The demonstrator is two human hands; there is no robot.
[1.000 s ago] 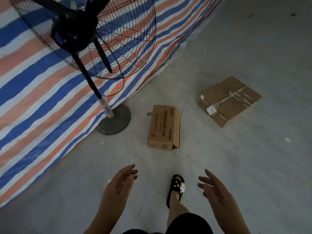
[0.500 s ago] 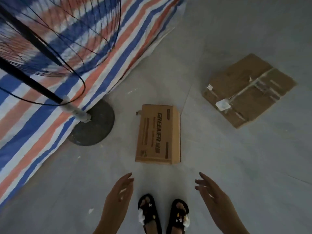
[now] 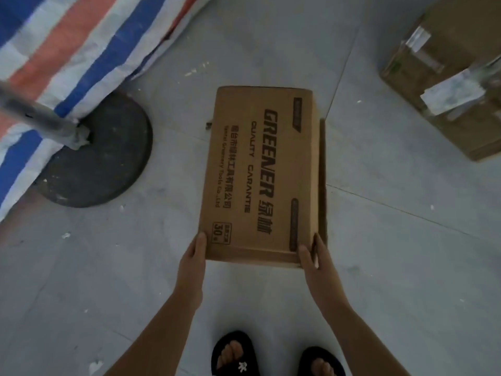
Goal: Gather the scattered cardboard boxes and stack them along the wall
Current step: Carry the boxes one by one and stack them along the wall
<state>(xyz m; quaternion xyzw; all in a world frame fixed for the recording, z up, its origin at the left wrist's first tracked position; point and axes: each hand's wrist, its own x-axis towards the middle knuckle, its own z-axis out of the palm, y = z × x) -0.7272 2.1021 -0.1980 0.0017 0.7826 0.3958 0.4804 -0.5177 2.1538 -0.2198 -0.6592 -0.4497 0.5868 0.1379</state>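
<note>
A brown cardboard box printed GREENER [image 3: 260,172] lies on the grey floor right in front of me. My left hand [image 3: 193,257] holds its near left corner, thumb along the edge, the other fingers hidden down the side. My right hand [image 3: 314,257] grips the near right corner with the thumb on top and fingers along the side. A second, taped cardboard box [image 3: 450,85] lies on the floor at the upper right, partly cut off by the frame edge.
A round black fan base [image 3: 108,164] with its grey pole [image 3: 40,118] stands left of the box. A blue, white and orange striped tarp [image 3: 81,42] covers the upper left. My feet in black sandals [image 3: 235,356] stand just below the box.
I have bent down towards the box, which now fills the middle of the view. Both hands went from hovering open above the floor to holding its near corners.
</note>
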